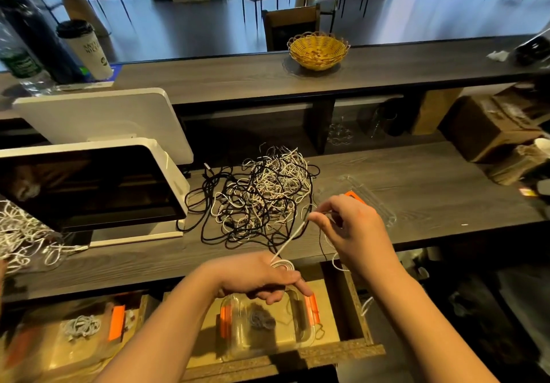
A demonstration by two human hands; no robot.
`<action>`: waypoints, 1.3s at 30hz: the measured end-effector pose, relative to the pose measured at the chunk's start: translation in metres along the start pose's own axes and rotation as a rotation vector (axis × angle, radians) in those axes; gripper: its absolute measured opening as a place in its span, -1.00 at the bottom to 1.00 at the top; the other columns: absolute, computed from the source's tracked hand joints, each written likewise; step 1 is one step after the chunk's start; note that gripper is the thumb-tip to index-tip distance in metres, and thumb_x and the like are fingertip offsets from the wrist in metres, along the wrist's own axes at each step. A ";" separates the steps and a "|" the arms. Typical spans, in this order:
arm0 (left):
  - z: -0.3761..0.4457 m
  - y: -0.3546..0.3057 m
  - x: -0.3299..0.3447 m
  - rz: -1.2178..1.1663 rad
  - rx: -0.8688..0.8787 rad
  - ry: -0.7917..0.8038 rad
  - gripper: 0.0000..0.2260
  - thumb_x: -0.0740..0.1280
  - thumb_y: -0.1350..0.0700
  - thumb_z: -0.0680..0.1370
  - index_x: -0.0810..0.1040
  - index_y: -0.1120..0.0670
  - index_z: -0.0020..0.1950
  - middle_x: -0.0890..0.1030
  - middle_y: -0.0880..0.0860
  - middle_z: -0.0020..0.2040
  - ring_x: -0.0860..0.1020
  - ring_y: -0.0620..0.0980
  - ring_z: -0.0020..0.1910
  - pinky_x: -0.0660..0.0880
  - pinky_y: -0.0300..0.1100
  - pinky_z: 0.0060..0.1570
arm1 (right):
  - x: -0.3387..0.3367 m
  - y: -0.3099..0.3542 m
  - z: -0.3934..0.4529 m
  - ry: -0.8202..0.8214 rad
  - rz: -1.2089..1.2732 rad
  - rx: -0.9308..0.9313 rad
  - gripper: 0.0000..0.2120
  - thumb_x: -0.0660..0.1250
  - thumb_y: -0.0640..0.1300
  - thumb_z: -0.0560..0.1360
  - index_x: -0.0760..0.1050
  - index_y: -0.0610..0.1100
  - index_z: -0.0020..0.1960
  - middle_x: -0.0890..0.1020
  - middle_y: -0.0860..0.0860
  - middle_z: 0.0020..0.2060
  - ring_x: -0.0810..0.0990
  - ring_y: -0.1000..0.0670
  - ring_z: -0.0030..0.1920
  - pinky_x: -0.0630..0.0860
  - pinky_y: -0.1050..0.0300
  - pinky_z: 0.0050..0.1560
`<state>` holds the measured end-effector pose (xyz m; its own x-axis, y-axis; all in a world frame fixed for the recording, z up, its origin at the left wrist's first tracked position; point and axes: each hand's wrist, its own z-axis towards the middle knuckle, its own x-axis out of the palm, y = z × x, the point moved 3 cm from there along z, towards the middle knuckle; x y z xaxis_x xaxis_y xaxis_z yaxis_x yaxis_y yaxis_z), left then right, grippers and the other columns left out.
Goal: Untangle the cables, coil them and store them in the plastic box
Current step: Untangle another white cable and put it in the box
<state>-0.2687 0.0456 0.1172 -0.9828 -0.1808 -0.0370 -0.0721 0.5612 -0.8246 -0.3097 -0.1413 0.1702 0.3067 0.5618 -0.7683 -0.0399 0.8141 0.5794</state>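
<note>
While my left hand [262,278] grips the white coil [282,264], the cable's free run [290,241] slants up-right. My right hand [349,227] pinches it there; I judge the next wrap falls to it.

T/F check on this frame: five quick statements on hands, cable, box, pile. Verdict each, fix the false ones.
1. The left hand has white cable looped round its fingers. True.
2. The right hand is idle and flat on the desk. False: it is raised and pinches the white cable.
3. The cable runs taut between the two hands. True.
4. The tangled pile holds only white cables. False: black and white are mixed.
5. The clear plastic box with orange clips sits on the desk top. False: it sits in the open drawer below the left hand.
</note>
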 end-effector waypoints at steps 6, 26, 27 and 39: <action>-0.002 -0.006 -0.004 -0.033 0.034 -0.048 -0.58 0.06 -0.14 0.69 0.55 0.00 0.37 0.69 0.05 -0.13 0.59 -0.05 -0.20 0.53 -0.19 -0.01 | -0.001 -0.014 -0.004 -0.003 0.068 0.083 -0.78 0.43 0.10 0.49 0.60 -0.05 -0.13 0.47 0.18 -0.40 0.43 0.17 -0.36 0.41 0.11 -0.30; 0.005 -0.037 -0.038 -1.442 0.759 -0.718 -0.57 0.02 -0.17 0.70 0.52 -0.03 0.39 0.67 0.07 -0.04 0.67 -0.01 -0.06 0.64 0.04 0.07 | 0.037 0.010 -0.020 0.303 0.121 0.119 -0.81 0.24 0.06 0.63 0.58 0.01 -0.02 0.58 0.08 -0.35 0.54 0.08 -0.30 0.50 0.04 -0.20; 0.006 -0.037 -0.038 -1.457 0.751 -0.752 -0.57 0.01 -0.17 0.71 0.52 -0.03 0.38 0.65 0.05 -0.10 0.65 -0.05 -0.16 0.66 -0.05 -0.03 | 0.040 0.012 -0.021 0.319 0.115 0.117 -0.80 0.23 0.06 0.63 0.58 0.01 0.00 0.60 0.07 -0.32 0.56 0.04 -0.27 0.51 0.00 -0.17; 0.011 -0.027 -0.049 -1.177 0.627 -0.988 -0.56 -0.03 -0.20 0.71 0.48 -0.05 0.39 0.38 -0.04 -0.36 0.25 -0.16 -0.42 0.19 -0.28 -0.44 | 0.061 0.036 -0.031 0.528 0.042 -0.019 -0.78 0.15 0.02 0.66 0.54 -0.03 0.09 0.67 -0.04 -0.13 0.61 -0.10 -0.11 0.53 -0.02 -0.11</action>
<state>-0.2165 0.0301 0.1348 0.0543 -0.7891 0.6119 -0.3333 -0.5920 -0.7338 -0.3217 -0.0731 0.1360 -0.2157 0.5881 -0.7795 -0.0603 0.7887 0.6118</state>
